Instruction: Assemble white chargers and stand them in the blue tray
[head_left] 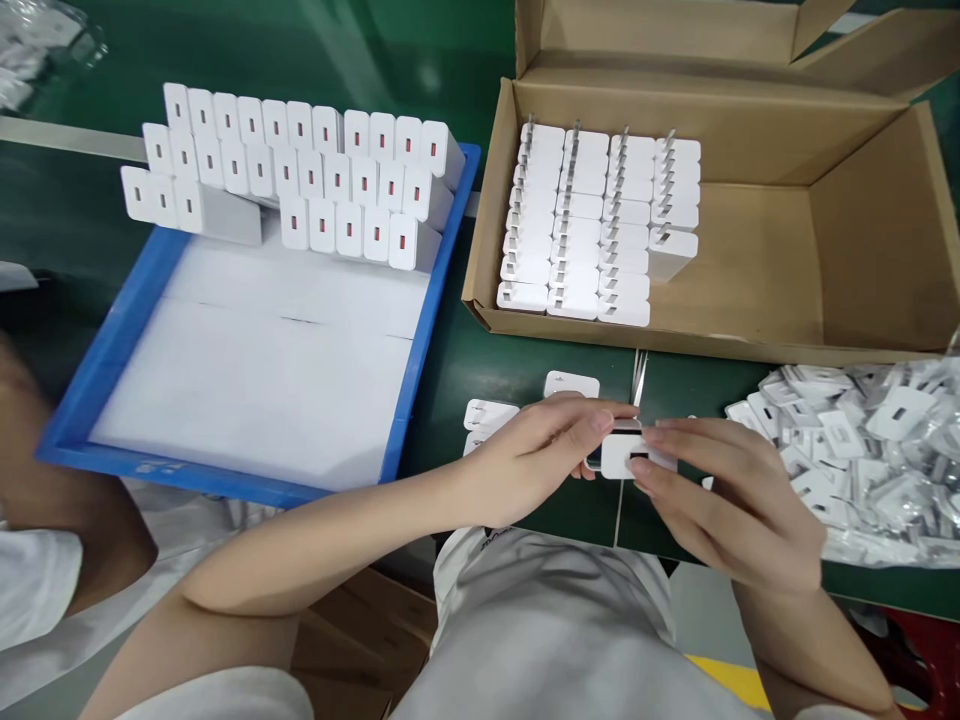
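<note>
Both hands are meeting over the green table (pixel 525 360) edge. Left hand (pixel 536 455) and right hand (pixel 720 495) are pinching one white charger (pixel 626 455) between fingertips, port face turned up. It is looking light, rigid and smooth-skinned, likely slippery; the flat sides are offering the safest hold, away from the prongs.

Cardboard box (pixel 862 230) is holding neat rows of chargers (pixel 592 225) lying prongs up. Blue tray (pixel 112 350) is carrying stacked chargers (pixel 300 180) along its far end on white sheets. Heap of small clear bags (pixel 870 450) is lying right of the hands. Loose chargers (pixel 487 415) are lying near the left hand.
</note>
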